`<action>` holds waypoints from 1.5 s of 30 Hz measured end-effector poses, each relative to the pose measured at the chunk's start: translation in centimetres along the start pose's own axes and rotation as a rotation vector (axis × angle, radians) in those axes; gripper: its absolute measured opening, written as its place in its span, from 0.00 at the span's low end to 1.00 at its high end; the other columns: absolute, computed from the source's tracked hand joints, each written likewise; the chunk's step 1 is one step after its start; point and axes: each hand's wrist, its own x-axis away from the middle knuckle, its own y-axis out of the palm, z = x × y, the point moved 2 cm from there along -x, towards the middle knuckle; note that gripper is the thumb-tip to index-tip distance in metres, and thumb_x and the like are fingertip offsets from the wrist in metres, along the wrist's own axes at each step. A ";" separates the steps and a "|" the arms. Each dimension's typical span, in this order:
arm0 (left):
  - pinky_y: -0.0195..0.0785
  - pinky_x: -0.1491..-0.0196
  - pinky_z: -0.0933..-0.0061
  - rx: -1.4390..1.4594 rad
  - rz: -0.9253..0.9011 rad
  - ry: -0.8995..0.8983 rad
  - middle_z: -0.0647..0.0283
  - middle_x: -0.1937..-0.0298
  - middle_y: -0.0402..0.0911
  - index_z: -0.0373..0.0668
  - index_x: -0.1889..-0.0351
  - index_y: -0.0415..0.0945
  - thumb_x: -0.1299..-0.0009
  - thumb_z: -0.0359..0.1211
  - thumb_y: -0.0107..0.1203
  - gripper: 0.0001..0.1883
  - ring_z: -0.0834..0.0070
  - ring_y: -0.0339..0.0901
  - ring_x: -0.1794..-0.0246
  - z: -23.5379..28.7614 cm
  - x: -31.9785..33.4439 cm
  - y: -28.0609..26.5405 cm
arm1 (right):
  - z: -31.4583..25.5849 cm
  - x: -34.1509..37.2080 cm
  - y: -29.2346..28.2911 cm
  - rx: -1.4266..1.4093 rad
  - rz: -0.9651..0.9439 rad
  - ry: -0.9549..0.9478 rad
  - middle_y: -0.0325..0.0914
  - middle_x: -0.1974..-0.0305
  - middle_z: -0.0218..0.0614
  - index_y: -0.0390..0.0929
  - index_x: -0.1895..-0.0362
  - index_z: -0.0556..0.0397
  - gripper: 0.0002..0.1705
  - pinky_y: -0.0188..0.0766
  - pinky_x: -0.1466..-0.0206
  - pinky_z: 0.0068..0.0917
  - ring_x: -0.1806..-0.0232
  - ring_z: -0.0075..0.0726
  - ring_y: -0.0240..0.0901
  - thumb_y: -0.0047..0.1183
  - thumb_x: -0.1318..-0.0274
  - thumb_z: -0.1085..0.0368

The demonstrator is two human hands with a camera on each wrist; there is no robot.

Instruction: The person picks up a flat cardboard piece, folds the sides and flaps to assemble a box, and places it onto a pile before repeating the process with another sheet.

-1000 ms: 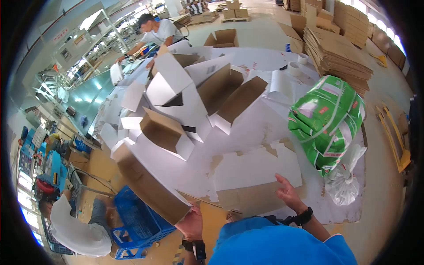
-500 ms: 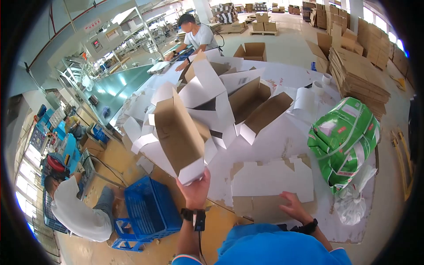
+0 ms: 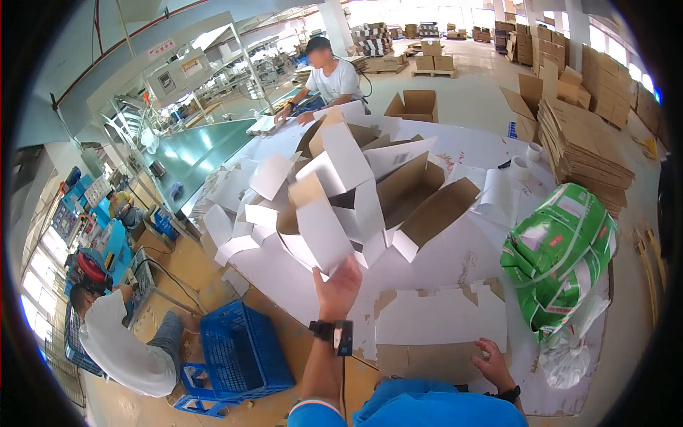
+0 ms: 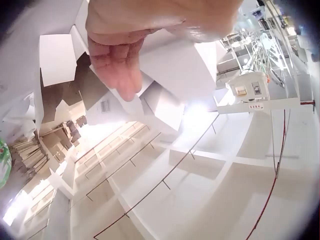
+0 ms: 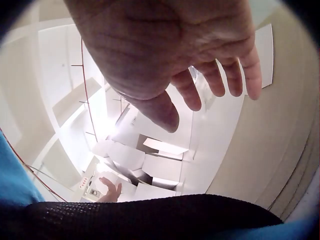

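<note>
My left hand (image 3: 338, 288), palm up and fingers extended, touches the near end of a white box (image 3: 324, 231) at the front of a heap of open cartons. In the left wrist view the fingers (image 4: 120, 75) lie fairly straight and close together against white card. Beyond it stand open cartons (image 3: 440, 213) with brown insides. My right hand (image 3: 493, 363) hovers over or rests near a flat white-and-brown cardboard sheet (image 3: 441, 320); contact cannot be told. In the right wrist view its fingers (image 5: 212, 77) are spread and hold nothing.
A green bag (image 3: 558, 260) and a clear plastic bag (image 3: 565, 356) lie on the right of the table, tape rolls (image 3: 520, 167) behind. A blue crate (image 3: 245, 349) stands at lower left. One person works across the table, another sits at left.
My left hand has carried the box from the table's left edge up onto the heap, and the box has turned so its white side faces me. My right hand has drawn back slightly.
</note>
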 end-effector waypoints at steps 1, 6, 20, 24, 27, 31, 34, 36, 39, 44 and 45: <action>0.69 0.47 0.61 -0.093 -0.029 -0.060 0.53 0.51 0.76 0.34 0.45 0.66 0.29 0.61 0.38 0.36 0.58 0.73 0.51 1.0 0.2 -0.7 | 0.0 -0.2 0.1 0.014 0.000 -0.001 0.62 0.40 0.44 0.72 0.46 0.57 0.27 0.76 0.51 0.29 0.41 0.42 0.65 0.60 0.53 0.64; 0.67 0.50 0.60 -0.535 0.232 0.075 0.57 0.58 0.78 0.34 0.49 0.68 0.32 0.60 0.47 0.35 0.60 0.75 0.56 4.6 -1.9 -2.7 | 0.2 -1.5 1.3 0.019 -0.061 -0.009 0.62 0.39 0.45 0.72 0.46 0.57 0.28 0.75 0.51 0.32 0.40 0.44 0.64 0.60 0.54 0.64; 0.67 0.50 0.62 -0.764 0.260 -0.082 0.55 0.46 0.70 0.42 0.34 0.54 0.31 0.53 0.51 0.36 0.63 0.71 0.51 1.9 0.6 -9.1 | 2.8 -2.0 1.1 0.325 -0.046 -0.134 0.62 0.40 0.53 0.72 0.46 0.57 0.32 0.63 0.39 0.43 0.38 0.56 0.60 0.62 0.58 0.59; 0.69 0.53 0.66 -0.908 0.352 -0.159 0.61 0.53 0.75 0.43 0.38 0.63 0.31 0.46 0.53 0.28 0.68 0.74 0.55 -0.3 4.7 -15.8 | 6.2 -3.3 -0.3 0.513 0.015 -0.123 0.58 0.37 0.55 0.67 0.43 0.57 0.37 0.50 0.31 0.47 0.33 0.59 0.52 0.62 0.62 0.61; 0.71 0.57 0.71 -1.369 0.606 0.071 0.59 0.56 0.78 0.40 0.40 0.68 0.32 0.42 0.54 0.25 0.70 0.76 0.60 -1.9 9.2 -20.3 | 11.4 -5.8 -1.0 0.701 0.095 -0.096 0.56 0.36 0.56 0.63 0.40 0.56 0.40 0.44 0.30 0.52 0.32 0.60 0.48 0.62 0.62 0.61; 0.71 0.57 0.73 -1.518 0.624 0.227 0.58 0.58 0.80 0.36 0.42 0.69 0.34 0.40 0.57 0.25 0.71 0.77 0.60 -4.0 14.7 -22.3 | 13.1 -9.2 -2.6 0.759 0.160 -0.065 0.54 0.34 0.54 0.60 0.37 0.55 0.44 0.38 0.29 0.57 0.30 0.61 0.45 0.63 0.63 0.61; 0.71 0.57 0.73 -1.607 0.609 0.285 0.58 0.58 0.80 0.34 0.43 0.70 0.33 0.39 0.57 0.24 0.73 0.77 0.60 -4.3 18.0 -25.2 | 18.1 -13.1 -2.7 0.875 0.187 -0.163 0.52 0.33 0.52 0.57 0.34 0.52 0.49 0.40 0.28 0.54 0.30 0.60 0.45 0.66 0.65 0.61; 0.70 0.54 0.73 -1.673 0.644 0.255 0.59 0.58 0.79 0.35 0.44 0.71 0.32 0.38 0.56 0.22 0.75 0.76 0.59 -5.2 21.2 -25.0 | 18.7 -14.8 -2.4 0.857 0.251 -0.180 0.52 0.32 0.51 0.56 0.33 0.50 0.51 0.41 0.28 0.52 0.29 0.59 0.44 0.67 0.65 0.63; 0.71 0.59 0.73 -1.519 0.627 0.096 0.62 0.58 0.79 0.37 0.44 0.72 0.31 0.39 0.55 0.21 0.76 0.76 0.63 -7.5 25.5 -25.8 | 13.6 -15.2 -1.9 0.875 0.238 -0.069 0.52 0.32 0.50 0.54 0.32 0.48 0.53 0.45 0.28 0.50 0.29 0.58 0.45 0.67 0.65 0.65; 0.71 0.54 0.72 -1.536 0.626 -0.296 0.58 0.55 0.78 0.40 0.42 0.71 0.31 0.49 0.51 0.26 0.73 0.76 0.57 -10.6 28.9 -28.8 | 16.2 -18.3 -1.4 0.894 0.187 -0.147 0.53 0.32 0.50 0.53 0.31 0.47 0.52 0.49 0.30 0.50 0.30 0.55 0.49 0.65 0.63 0.68; 0.71 0.54 0.72 -1.534 0.605 -0.315 0.57 0.53 0.78 0.41 0.41 0.70 0.30 0.50 0.50 0.27 0.73 0.76 0.57 -10.8 29.5 -31.9 | 16.7 -17.7 -1.4 0.854 0.195 -0.148 0.53 0.32 0.50 0.53 0.31 0.48 0.52 0.50 0.30 0.49 0.30 0.55 0.49 0.65 0.63 0.68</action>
